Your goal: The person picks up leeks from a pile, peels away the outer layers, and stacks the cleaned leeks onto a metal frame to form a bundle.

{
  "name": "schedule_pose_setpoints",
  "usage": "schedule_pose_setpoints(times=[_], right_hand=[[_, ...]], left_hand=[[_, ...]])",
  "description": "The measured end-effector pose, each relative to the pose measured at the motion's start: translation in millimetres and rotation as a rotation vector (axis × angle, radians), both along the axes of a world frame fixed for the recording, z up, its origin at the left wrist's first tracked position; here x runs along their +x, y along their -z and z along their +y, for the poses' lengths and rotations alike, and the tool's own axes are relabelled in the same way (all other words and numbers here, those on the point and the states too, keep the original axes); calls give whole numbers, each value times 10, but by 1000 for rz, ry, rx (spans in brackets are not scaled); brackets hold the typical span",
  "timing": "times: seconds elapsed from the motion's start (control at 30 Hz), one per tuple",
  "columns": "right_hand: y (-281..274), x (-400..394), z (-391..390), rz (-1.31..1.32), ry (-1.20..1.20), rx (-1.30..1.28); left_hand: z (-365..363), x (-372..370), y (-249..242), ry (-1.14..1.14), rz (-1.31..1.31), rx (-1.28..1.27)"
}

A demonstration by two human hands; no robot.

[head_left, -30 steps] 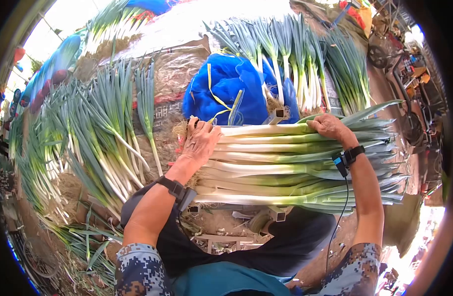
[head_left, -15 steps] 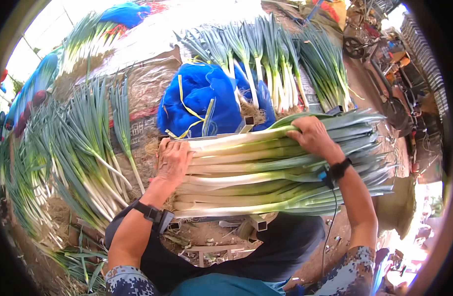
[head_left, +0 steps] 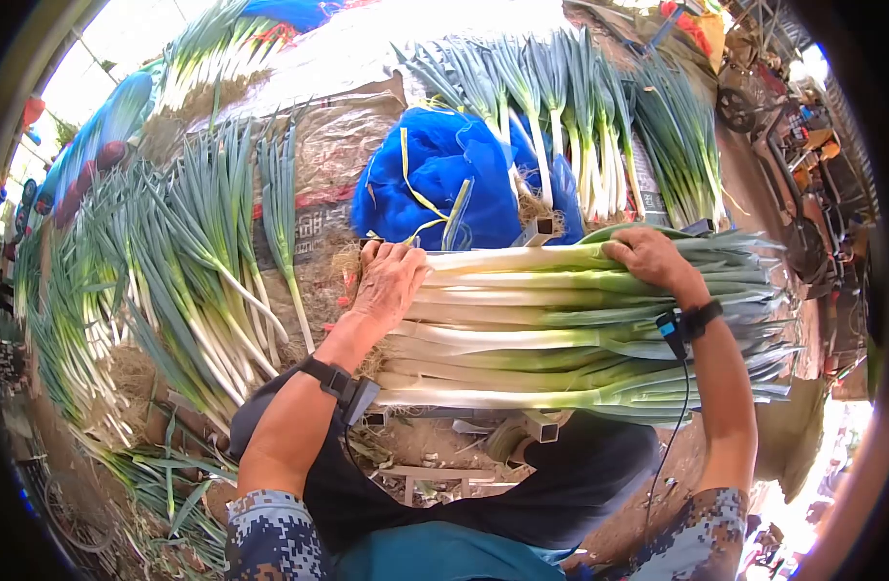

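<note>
A row of long leeks (head_left: pixel 522 334) lies side by side across a metal frame (head_left: pixel 541 426), white ends to the left and green leaves to the right. My left hand (head_left: pixel 391 281) is at the root end of the farthest leek (head_left: pixel 507 259), fingers bent over it. Farther along that same leek, where white turns green, my right hand (head_left: pixel 652 259) has its fingers curled round the stalk. The fingertips of both hands are partly hidden. A bunched blue net (head_left: pixel 435 184) rests just beyond the frame.
Loose leeks (head_left: pixel 197 261) lie spread on the left, and more leeks (head_left: pixel 589 126) stand beyond the net at the back. Sacking (head_left: pixel 328 145) covers the ground between them. A wheeled machine (head_left: pixel 788 184) is at the right. A cable (head_left: pixel 678 416) hangs from my right wrist.
The whole scene has shifted to the right in view as the camera turned. Both hands stay on the farthest leek, with little visible movement against the row.
</note>
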State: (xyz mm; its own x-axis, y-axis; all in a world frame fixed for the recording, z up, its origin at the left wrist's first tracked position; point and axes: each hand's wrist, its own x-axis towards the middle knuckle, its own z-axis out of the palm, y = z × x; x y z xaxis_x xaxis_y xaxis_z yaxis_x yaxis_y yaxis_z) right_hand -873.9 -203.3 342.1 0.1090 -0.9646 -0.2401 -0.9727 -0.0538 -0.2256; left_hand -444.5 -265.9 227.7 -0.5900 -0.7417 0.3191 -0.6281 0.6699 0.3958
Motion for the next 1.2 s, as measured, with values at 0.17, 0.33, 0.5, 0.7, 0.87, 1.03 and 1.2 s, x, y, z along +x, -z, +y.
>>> schedule_pose_setpoints(times=[0.17, 0.33, 0.5, 0.7, 0.87, 1.03, 1.2], right_hand=[[-108, 131, 180, -5, -90, -219], [-275, 299, 80, 245, -235, 66], [0, 399, 289, 194, -63, -339], [-134, 297, 456, 281, -192, -331], [87, 128, 369, 146, -166, -208], [-57, 137, 256, 138, -141, -46], [-226, 215, 146, -218, -50, -86]], left_hand=[[25, 21, -30, 11, 8, -37], [50, -48, -133, -43, -131, -155], [186, -355, -173, -117, -16, -226], [58, -374, 202, -160, 74, 31], [-24, -391, 103, -57, -73, 190], [-68, -260, 88, 4, 28, 246], [253, -76, -498, 126, -48, 183]])
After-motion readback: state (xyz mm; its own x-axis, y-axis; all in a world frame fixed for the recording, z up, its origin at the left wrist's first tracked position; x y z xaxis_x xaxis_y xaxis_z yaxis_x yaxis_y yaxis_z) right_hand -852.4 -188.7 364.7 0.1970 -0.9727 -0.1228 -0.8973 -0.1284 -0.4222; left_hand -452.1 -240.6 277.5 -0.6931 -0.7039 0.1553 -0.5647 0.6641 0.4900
